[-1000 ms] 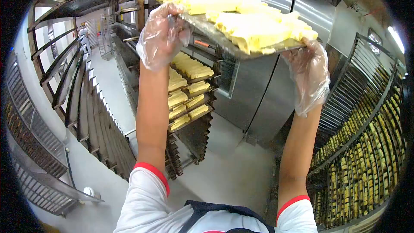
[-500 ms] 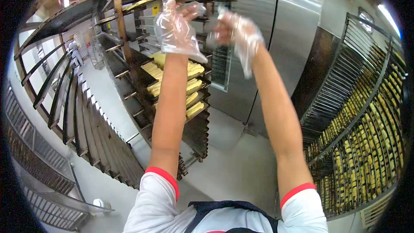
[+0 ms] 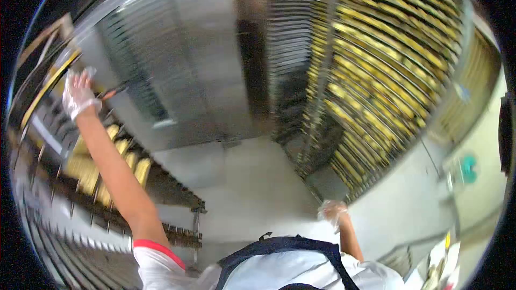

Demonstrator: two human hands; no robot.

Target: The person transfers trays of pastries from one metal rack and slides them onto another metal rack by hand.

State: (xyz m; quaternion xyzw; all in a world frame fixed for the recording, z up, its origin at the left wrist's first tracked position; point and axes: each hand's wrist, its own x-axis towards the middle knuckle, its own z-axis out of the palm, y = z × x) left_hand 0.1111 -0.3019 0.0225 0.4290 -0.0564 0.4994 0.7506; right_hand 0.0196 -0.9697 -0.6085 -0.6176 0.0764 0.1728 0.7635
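My left hand point(image 3: 80, 94), in a clear plastic glove, is raised at the far left, close to the edge of a dark tray with a yellow strip of dough point(image 3: 51, 87) on the rack. Its fingers are stretched out and hold nothing; contact with the tray is unclear. Below that arm, long pale-yellow dough pieces point(image 3: 129, 164) lie on trays in the same rack. Low at the right, my gloved right hand point(image 3: 334, 214) is near the foot of another rack, its fingers blurred.
A tall rack point(image 3: 328, 75) at the right carries many trays of yellow pieces. Steel doors point(image 3: 199, 59) stand ahead, beyond the grey floor point(image 3: 247, 177). At the far right are a teal object point(image 3: 469, 168) and some papers point(image 3: 443, 268).
My view has turned right and down. My hands, raised near each other before, are now far apart: the left stays up by the rack, the right has dropped low to my right side.
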